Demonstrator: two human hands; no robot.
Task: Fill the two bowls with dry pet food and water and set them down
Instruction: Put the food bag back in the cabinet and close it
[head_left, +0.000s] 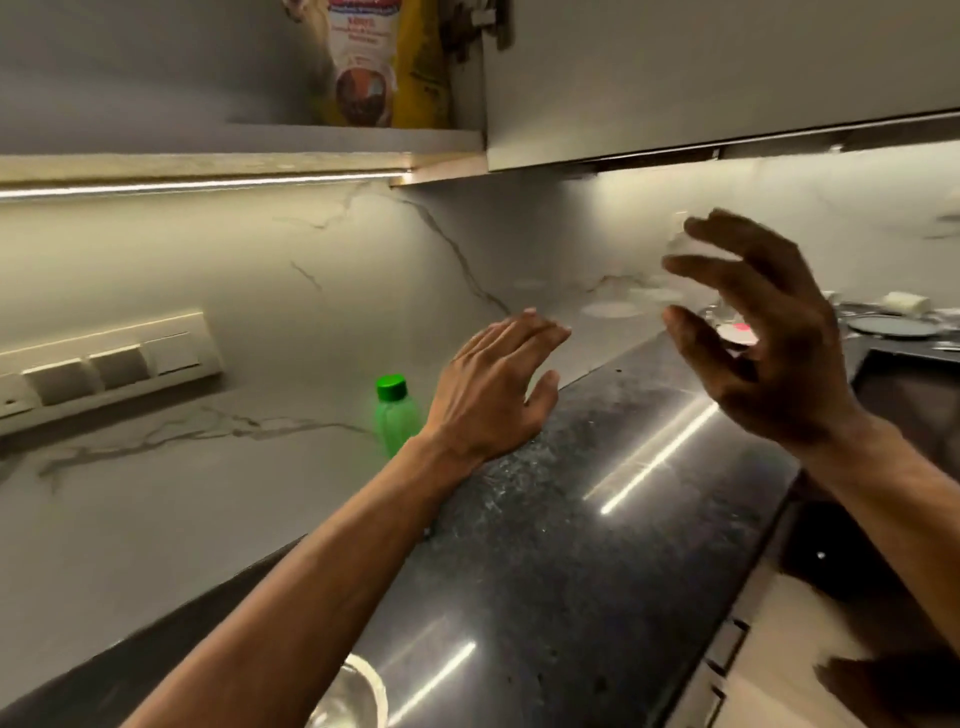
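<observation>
Both the left hand (493, 395) and right hand (769, 332) hover empty, fingers spread, well below the shelved pet food bag (363, 62).

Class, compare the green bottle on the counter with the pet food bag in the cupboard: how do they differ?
The green bottle is small, translucent and capped; the pet food bag is far larger, opaque and printed. The bottle stands on the dark counter by the left hand; the bag sits high on the open cupboard shelf, top out of view. Both stand upright, and neither hand touches them.
</observation>
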